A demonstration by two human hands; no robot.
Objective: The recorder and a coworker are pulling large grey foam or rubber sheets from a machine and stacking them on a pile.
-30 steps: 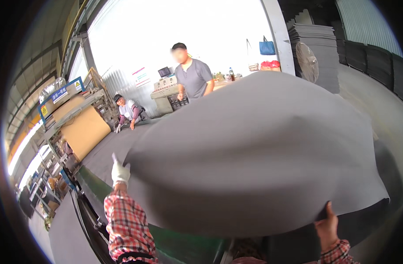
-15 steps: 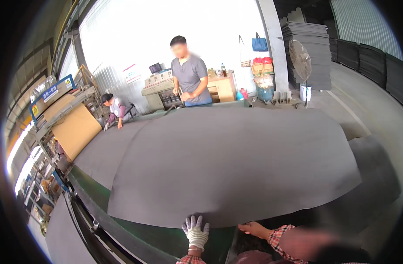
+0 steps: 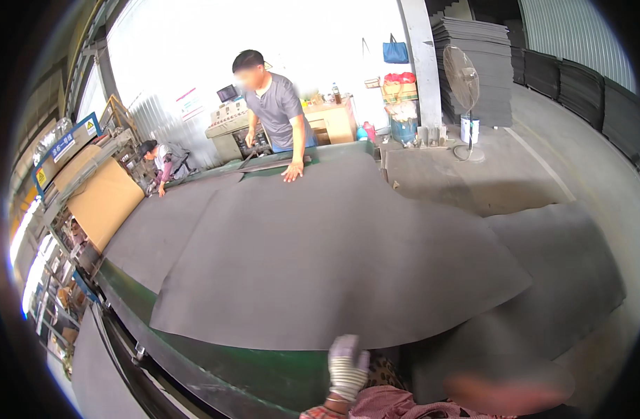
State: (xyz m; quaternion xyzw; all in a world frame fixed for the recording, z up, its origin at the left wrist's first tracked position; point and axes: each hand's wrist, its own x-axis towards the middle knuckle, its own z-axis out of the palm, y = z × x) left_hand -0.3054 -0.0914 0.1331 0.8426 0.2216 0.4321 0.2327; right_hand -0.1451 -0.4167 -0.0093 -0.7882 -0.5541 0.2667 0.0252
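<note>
a large grey sheet (image 3: 334, 258) is laid flat on the green table (image 3: 264, 373), the gloved left hand (image 3: 348, 366) held open just off its near edge and the blurred right hand (image 3: 505, 391) too unclear to tell, so squaring the sheet seems due next

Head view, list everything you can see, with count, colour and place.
Foam sheets: several, dark grey, overlapping on the table and drooping to the floor at right.
Table: one, green, under the sheets.
Stacked sheets: several piles, dark grey, right wall.
Fan: one, grey, standing by the pillar.
Board: one, brown, left.
Co-workers: two, far side of table.
Left hand: white glove, at the sheet's near edge.
Right hand: bare, blurred, low right.
</note>
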